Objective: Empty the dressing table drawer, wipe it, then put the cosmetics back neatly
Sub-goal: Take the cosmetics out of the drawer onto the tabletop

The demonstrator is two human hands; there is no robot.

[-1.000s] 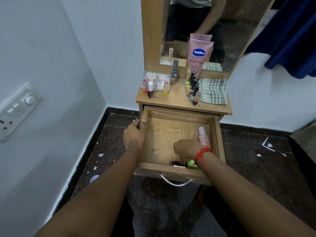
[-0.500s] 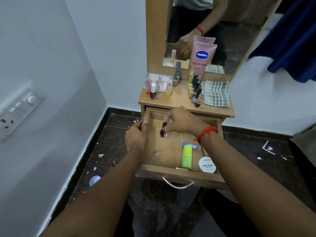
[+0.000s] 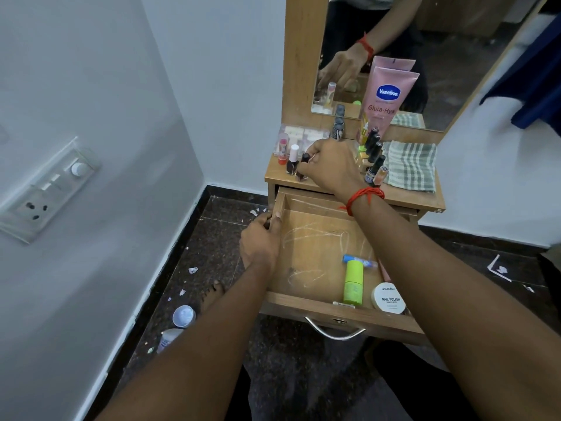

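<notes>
**Q:** What was the setup like?

**A:** Cramped corner, tiny wooden dressing table point(image 3: 403, 197) against a white wall, mirror point(image 3: 440, 56) on top. My right hand point(image 3: 331, 168) was pinched around a small dark nail polish bottle point(image 3: 301, 171), setting it on the tabletop just beside another dark one with a white cap point(image 3: 292, 161). My left hand point(image 3: 261, 241) was clamped on the left wall of the open drawer point(image 3: 303, 238), holding it steady.

**Q:** So the drawer wasn't empty yet?

**A:** Nope. A green bottle point(image 3: 353, 282), a little blue tube point(image 3: 359, 261) touching its cap end and a white nail polish remover tub point(image 3: 388, 297) sat at the front right. The checked cloth point(image 3: 411, 165) lay folded on the right of the tabletop, untouched, so I'd say wiping was some way off.

**Q:** Anything risky?

**A:** The top was crowded. A row of bottles point(image 3: 373, 153) stood right by my wrist, under a pink Vaseline tube point(image 3: 387, 95) leaning on the mirror. Pulling my hand back carelessly could've knocked them over like dominoes, maybe into the drawer.
</notes>
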